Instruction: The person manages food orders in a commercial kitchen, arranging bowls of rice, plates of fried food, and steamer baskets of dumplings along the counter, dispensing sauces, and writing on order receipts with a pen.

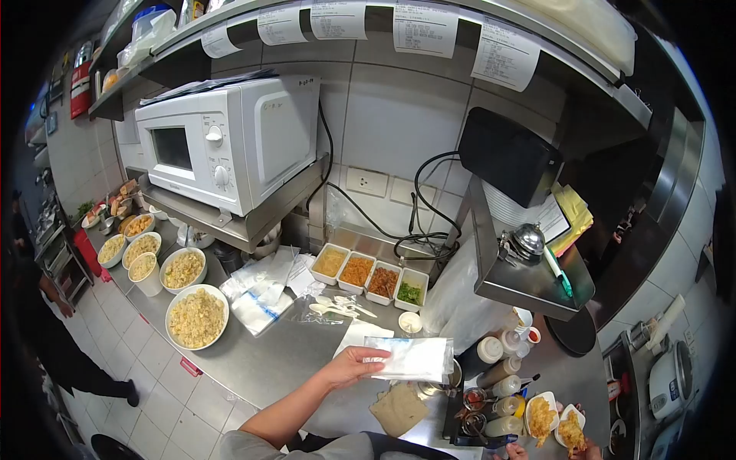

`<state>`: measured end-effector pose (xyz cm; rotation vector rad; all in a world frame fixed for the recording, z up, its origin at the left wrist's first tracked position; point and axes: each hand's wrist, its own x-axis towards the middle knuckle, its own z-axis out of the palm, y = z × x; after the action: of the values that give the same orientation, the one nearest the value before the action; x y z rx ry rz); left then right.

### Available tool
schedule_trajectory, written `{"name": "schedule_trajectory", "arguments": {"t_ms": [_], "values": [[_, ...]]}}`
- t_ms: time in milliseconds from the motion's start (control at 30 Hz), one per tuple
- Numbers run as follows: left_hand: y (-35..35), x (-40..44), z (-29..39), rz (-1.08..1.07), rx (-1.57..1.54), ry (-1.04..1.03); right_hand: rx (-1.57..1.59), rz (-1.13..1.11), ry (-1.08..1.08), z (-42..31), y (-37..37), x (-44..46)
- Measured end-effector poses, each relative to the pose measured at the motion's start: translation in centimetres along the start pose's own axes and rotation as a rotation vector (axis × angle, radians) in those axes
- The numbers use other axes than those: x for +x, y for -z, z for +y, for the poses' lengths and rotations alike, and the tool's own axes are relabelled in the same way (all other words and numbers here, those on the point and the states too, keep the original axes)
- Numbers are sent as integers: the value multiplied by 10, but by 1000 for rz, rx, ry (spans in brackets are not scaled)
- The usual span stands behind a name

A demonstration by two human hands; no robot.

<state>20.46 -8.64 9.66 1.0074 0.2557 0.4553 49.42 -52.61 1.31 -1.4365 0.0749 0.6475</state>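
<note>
My left hand (356, 368) is closed on the near end of a clear plastic packet (418, 360) with flat white contents, held level above the counter. Below the packet lies a folded beige cloth (399, 410). A white sheet of paper (364, 334) sits just behind my fingers. To the left, similar clear packets (262, 305) with blue print are piled beside white plastic spoons (334, 308). My right hand is not seen with certainty. At the bottom right edge, a hand (515, 451) and another hand (589, 451) flank two fried-food dishes; they look like a co-worker's.
Bowls of fried rice (197, 317) line the left counter. Four-compartment toppings (357, 271) stand at the back, near a microwave (230, 146). Squeeze bottles (491, 349) and fried-food dishes (542, 414) are right, below a shelf with a bell (527, 241). A person (69, 345) stands left.
</note>
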Motion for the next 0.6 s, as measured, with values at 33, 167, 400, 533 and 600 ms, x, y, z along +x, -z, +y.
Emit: {"name": "schedule_trajectory", "arguments": {"t_ms": [33,167,400,533,600], "values": [[-1,0,0,-7,-6,6,-59,-32,83,6,8,7],[-5,-2,6,-25,-48,2,-472,-100,489,20,21,20],[-12,-13,42,144,122,-196,-327,133,532,1,29,20],[-32,-21,77,305,403,-410,109,30,807,-96,-87,-43],[-38,-26,86,346,488,-454,139,-192,792,-105,-153,-65]]}}
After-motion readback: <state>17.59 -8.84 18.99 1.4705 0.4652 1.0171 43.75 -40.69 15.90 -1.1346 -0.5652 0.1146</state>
